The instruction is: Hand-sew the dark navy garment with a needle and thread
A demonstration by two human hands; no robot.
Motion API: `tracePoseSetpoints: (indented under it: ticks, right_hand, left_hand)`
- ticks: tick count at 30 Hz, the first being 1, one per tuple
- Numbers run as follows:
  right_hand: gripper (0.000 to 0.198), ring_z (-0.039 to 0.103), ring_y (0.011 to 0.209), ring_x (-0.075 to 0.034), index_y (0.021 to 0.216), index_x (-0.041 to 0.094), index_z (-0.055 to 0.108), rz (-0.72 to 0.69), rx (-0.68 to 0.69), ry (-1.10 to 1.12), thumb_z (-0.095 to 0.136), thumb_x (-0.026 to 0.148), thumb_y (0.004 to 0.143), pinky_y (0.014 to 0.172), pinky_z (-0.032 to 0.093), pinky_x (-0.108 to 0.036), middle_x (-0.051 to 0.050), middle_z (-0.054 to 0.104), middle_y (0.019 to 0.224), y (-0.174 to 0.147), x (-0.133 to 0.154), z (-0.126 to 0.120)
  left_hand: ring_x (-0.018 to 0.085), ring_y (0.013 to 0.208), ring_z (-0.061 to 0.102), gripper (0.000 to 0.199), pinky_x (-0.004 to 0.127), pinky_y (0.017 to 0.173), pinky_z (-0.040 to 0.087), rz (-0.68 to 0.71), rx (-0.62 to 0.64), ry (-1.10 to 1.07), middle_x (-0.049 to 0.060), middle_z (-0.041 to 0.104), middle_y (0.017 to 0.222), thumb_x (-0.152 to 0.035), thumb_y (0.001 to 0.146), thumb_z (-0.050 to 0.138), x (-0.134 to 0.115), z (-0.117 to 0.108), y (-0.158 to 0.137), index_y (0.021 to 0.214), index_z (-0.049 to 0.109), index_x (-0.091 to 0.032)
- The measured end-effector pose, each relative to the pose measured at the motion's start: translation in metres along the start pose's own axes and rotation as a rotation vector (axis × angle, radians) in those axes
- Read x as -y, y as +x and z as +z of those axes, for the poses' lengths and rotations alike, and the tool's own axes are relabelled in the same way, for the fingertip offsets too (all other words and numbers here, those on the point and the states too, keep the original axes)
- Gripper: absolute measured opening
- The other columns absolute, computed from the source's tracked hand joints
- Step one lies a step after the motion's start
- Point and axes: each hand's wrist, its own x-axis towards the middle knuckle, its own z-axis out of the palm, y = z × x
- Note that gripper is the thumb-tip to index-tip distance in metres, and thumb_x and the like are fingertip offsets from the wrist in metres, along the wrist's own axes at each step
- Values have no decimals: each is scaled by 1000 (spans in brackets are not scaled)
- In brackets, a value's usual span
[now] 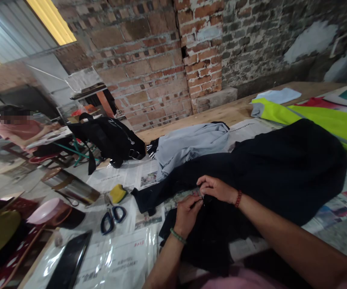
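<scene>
Head, dk cloth (211, 233) on newspr. (116, 174), brick wall (143, 76)

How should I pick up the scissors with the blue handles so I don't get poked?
Probably best by the blue handle loops, coming from the near side, closest to the camera. The scissors lie with their loops on that side, and their blades point away, beside the yellow thing.

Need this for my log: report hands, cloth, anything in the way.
Left hand and right hand close together at dark cloth; anything pinched too small to tell. Cloth rumpled over newspaper. No obstruction seen; scissors lie apart.
</scene>
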Motion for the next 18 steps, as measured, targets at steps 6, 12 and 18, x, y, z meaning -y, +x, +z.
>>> tracePoseSetpoints:
  ticks: [6, 12, 18]
  right_hand:
    - [29, 57, 69, -10, 106, 18, 47, -49, 23, -202, 49, 19, 77, 70, 45, -26, 1, 61, 75, -1, -3, 6]
    - [25, 54, 93, -16, 103, 21, 53, -352, -298, -543, 44, 18, 80, 82, 43, -34, -7, 57, 100, -7, 5, 5]
    - [26, 48, 101, -20, 99, 22, 56, -538, -164, -794, 56, 25, 73, 87, 37, -41, -8, 55, 107, -10, 7, 5]
  left_hand:
    - [17, 75, 59, 16, 29, 72, 45, -122, -71, -41, 3, 66, 78, -29, 73, 56, 0, -4, 3, 79, 67, -19]
    - [13, 60, 55, 23, 22, 56, 44, -359, -100, -272, -1, 62, 63, -37, 69, 58, 1, -9, 6, 72, 66, -16]
    - [9, 51, 49, 25, 19, 48, 39, -454, -121, -424, -2, 58, 56, -40, 63, 63, 4, -11, 7, 66, 65, -15]
